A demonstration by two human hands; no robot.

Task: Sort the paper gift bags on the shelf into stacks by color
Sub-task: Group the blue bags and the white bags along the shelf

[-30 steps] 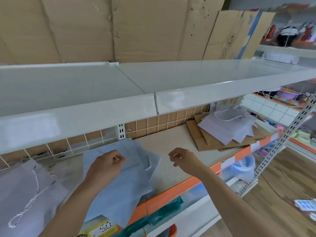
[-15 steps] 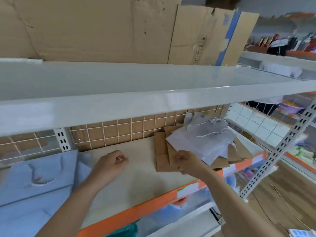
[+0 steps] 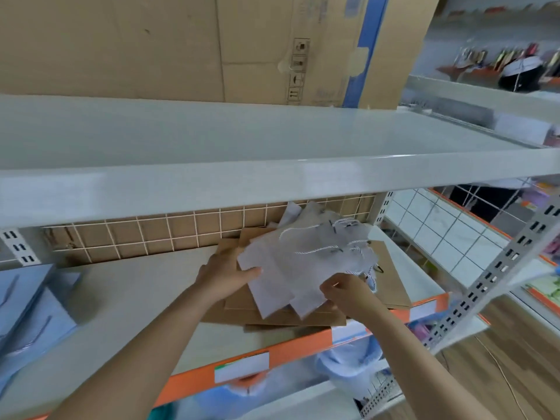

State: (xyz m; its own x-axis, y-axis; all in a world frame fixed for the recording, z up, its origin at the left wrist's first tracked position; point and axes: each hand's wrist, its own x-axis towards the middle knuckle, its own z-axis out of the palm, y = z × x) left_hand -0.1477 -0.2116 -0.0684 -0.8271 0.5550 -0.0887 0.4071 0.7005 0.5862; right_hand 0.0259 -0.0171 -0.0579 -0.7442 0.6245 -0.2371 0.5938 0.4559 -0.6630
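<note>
Hands, two, on mixed bags.

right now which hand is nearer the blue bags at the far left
Left. The left hand is mid-shelf, right of the blue bags; the right hand is farther right.

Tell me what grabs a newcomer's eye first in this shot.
The messy pile of white bags with twisted cord handles, lying over flat brown bags at the right of the shelf. The left hand and right hand are both on that pile. At the far left lie light blue bags.
</note>
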